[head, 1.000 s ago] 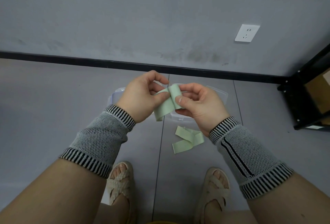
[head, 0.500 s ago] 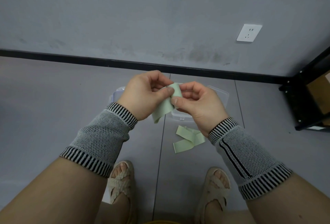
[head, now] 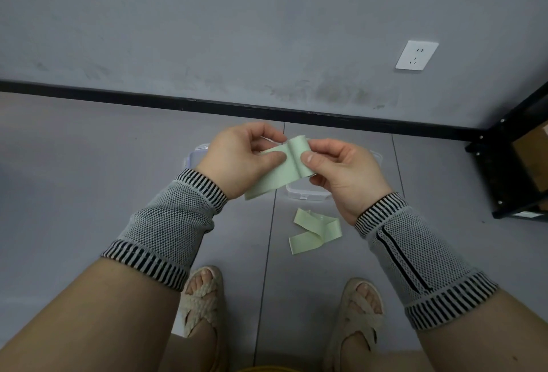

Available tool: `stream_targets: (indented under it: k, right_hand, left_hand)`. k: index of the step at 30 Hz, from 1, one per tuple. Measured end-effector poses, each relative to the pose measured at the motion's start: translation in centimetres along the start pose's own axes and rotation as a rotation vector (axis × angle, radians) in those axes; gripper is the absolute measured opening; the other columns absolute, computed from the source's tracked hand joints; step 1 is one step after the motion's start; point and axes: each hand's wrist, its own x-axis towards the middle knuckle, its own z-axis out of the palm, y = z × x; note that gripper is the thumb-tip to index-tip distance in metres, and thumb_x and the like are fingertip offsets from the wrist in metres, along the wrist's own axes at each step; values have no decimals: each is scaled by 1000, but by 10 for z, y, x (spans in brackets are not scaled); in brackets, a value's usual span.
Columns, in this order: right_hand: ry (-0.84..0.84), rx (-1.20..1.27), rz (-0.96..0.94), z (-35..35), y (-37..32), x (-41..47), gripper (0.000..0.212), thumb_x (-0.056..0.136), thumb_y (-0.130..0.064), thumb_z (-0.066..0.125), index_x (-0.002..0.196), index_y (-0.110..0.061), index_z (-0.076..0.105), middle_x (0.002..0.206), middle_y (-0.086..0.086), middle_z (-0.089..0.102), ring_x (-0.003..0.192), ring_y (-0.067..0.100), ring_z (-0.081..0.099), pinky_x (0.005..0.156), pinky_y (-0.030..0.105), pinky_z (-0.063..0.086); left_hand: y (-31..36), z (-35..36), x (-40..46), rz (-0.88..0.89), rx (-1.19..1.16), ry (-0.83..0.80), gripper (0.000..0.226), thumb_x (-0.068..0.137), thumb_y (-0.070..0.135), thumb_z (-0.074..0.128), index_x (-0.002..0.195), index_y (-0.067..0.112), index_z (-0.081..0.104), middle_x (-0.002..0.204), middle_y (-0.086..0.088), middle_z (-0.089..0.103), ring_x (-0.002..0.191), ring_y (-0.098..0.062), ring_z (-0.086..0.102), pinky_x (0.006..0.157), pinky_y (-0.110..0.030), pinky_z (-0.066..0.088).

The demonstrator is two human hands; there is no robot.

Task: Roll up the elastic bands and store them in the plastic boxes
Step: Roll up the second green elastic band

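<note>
I see both hands pinching the green band [head: 289,161] above the plastic box [head: 308,193] — right hand [head: 347,176] holds the rolled end, left hand [head: 240,158] the tail, which trails down-left.

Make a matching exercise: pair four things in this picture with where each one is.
Things:
1. pale green elastic band being rolled
2. second pale green elastic band
3. clear plastic box
4. white wall socket

Places:
A. on the grey wall
B. pinched between both hands
C. loose on the floor, near the feet
D. on the floor, beneath the hands

Pairs: 1-B, 2-C, 3-D, 4-A
</note>
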Motion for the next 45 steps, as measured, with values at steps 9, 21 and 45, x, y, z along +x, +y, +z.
stream_targets:
  k: [9, 21, 45]
  right_hand:
    - [26, -54, -92, 0, 0, 0, 15, 84, -6, 68, 94, -16, 64, 70, -6, 68, 63, 3, 65, 58, 16, 48]
    - [-30, -277, -181, 0, 0, -2, 36, 74, -10, 78, 99, -28, 58, 99, 8, 66, 78, 16, 65, 75, 35, 58]
    - [-193, -618, -331, -9, 3, 0, 54, 63, -13, 84, 96, -46, 57, 77, -8, 56, 62, 3, 54, 67, 28, 52]
  left_hand:
    - [9, 1, -3, 70, 3, -4, 24, 85, 6, 62, 94, 28, 68, 80, 5, 67, 69, 1, 58, 68, -14, 50]
    - [3, 4, 2, 36, 11, 41, 14, 81, 13, 70, 79, 25, 65, 75, 1, 67, 67, -8, 60, 73, -29, 54]
    - [1, -3, -2, -14, 57, -35, 25, 74, 25, 76, 88, 24, 56, 77, 0, 71, 65, -13, 62, 64, -29, 52]
